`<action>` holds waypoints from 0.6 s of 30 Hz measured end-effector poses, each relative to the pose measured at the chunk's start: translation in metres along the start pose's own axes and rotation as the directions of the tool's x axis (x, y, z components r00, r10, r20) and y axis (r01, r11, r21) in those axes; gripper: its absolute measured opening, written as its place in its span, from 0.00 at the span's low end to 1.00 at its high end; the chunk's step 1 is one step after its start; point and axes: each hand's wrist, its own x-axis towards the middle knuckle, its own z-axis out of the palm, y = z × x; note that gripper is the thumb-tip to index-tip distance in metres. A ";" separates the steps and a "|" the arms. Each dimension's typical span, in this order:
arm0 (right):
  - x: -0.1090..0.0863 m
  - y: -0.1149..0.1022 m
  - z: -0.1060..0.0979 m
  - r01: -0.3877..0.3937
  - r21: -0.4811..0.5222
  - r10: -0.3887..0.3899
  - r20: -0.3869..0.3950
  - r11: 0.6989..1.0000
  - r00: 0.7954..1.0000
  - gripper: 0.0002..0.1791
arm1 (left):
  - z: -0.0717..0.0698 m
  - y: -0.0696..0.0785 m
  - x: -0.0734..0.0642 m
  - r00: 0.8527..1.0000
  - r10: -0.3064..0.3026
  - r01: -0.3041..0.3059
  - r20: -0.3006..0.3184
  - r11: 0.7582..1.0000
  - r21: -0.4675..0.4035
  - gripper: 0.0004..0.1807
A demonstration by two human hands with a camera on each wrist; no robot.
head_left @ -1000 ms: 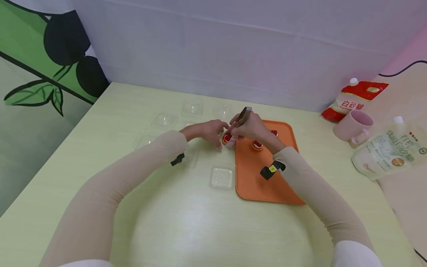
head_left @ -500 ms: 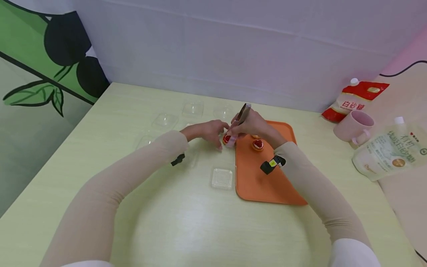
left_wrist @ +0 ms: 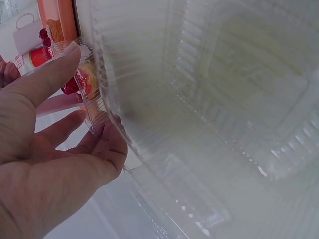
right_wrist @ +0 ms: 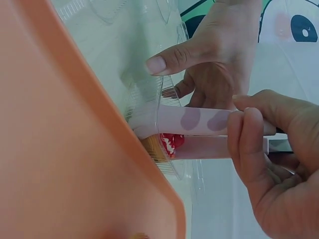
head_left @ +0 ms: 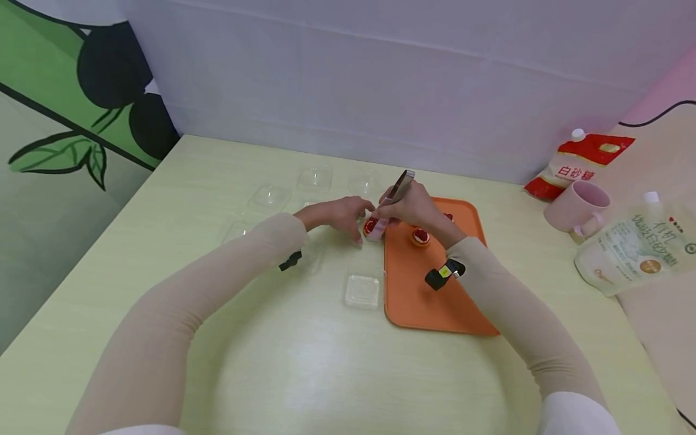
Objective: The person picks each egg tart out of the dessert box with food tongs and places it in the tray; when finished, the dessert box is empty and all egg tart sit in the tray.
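Note:
A small tart with red topping [right_wrist: 172, 144] sits inside one half of a clear plastic box [right_wrist: 182, 167], just left of the orange tray. My left hand [head_left: 344, 216] holds that box by its edge, thumb on one side and curled fingers on the other; its ribbed other half [left_wrist: 239, 74] fills much of the left wrist view. Tongs [head_left: 400, 187] with metal handles and pale pink arms are in my right hand [head_left: 412, 204]. Their tips reach into the box on either side of the tart. Whether they still press on it, I cannot tell.
On the orange tray [head_left: 418, 296] lie more tarts [head_left: 421, 236], partly hidden by my right arm. Several clear boxes [head_left: 314, 177] stand behind and left of my left hand, another [head_left: 361, 291] in front. A pink mug [head_left: 576, 205], red-white sugar bag [head_left: 579, 163] and pale pouch [head_left: 631, 244] are at right.
My right hand and the tongs have shifted only slightly, a little left and then back right. The left hand, the box and the tart stay where they were.

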 end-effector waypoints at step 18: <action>-0.012 -0.009 -0.015 0.006 0.068 -0.001 -0.075 0.998 0.997 0.14 | -0.001 0.001 0.000 1.000 0.027 -0.027 -0.005 1.000 0.011 0.45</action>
